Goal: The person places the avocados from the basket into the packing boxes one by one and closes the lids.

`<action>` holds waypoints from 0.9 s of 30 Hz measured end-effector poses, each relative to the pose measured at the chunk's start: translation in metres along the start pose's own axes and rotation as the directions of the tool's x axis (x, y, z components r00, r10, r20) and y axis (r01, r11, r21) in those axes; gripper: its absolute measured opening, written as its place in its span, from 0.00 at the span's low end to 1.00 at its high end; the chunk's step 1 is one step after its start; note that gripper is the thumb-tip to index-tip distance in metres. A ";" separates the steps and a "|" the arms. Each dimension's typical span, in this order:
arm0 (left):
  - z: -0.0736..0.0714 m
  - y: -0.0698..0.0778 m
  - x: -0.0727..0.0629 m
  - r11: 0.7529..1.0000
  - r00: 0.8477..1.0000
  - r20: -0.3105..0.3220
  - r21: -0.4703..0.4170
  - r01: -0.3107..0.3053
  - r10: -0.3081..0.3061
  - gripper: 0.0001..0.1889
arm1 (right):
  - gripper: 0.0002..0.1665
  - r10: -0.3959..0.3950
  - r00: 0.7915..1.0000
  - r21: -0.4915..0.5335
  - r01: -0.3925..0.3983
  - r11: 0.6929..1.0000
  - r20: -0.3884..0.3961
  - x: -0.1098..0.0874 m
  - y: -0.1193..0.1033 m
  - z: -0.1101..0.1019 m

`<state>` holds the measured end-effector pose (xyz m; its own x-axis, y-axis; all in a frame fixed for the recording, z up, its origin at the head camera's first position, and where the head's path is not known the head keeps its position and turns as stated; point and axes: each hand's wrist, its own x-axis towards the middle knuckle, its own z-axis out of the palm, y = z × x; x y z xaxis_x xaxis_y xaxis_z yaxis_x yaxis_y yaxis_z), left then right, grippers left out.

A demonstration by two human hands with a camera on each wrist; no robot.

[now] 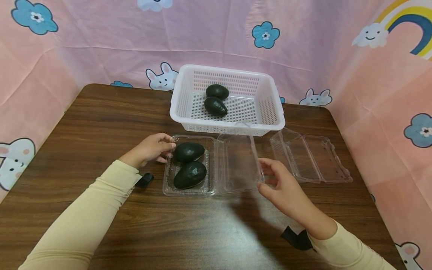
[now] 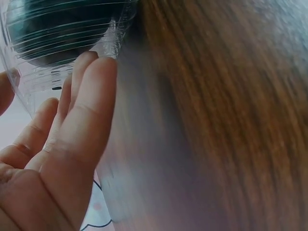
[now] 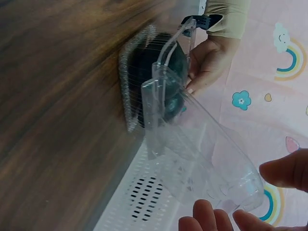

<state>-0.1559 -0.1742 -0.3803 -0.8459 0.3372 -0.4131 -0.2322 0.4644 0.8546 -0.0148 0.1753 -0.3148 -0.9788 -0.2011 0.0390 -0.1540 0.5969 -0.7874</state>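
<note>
A clear plastic clamshell container (image 1: pixel 210 187) lies opened out in front of me, with two dark green avocados, an upper one (image 1: pixel 189 152) and a lower one (image 1: pixel 190 175), in its left half. My left hand (image 1: pixel 153 149) holds the container's left rim near the top corner; in the left wrist view its fingers (image 2: pixel 91 96) touch the ribbed side wall. On the other side, my right hand (image 1: pixel 283 189) pinches the outer edge of the lid (image 1: pixel 237 163), which tilts up from the table. In the right wrist view the thumb (image 3: pixel 286 171) is at the lid's edge.
Behind the container stands a white perforated basket (image 1: pixel 227 125) with two more avocados (image 1: pixel 216 106) inside. A second clear clamshell (image 1: pixel 310 157) lies opened out at the right. The brown wooden table (image 1: pixel 162 232) is backed by a patterned cloth (image 1: pixel 216 33).
</note>
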 end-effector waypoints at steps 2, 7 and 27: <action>0.000 0.000 -0.001 1.000 1.000 0.002 -0.005 -0.001 0.001 0.21 | 0.32 -0.006 1.000 -0.029 0.007 1.000 0.016 0.001 -0.003 -0.001; 0.001 -0.002 -0.001 1.000 1.000 0.009 -0.013 -0.004 0.004 0.22 | 0.32 -0.033 0.998 -0.094 0.038 0.995 0.051 0.005 -0.011 -0.005; 0.006 -0.007 -0.005 0.999 0.999 0.019 -0.031 -0.035 0.036 0.22 | 0.32 -0.141 0.979 -0.315 0.182 0.931 0.151 0.026 -0.033 -0.016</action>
<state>-0.1476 -0.1742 -0.3860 -0.8443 0.3693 -0.3882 -0.2172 0.4265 0.8780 -0.0367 0.1625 -0.2777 -0.9158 -0.3978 0.0561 -0.3645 0.7640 -0.5325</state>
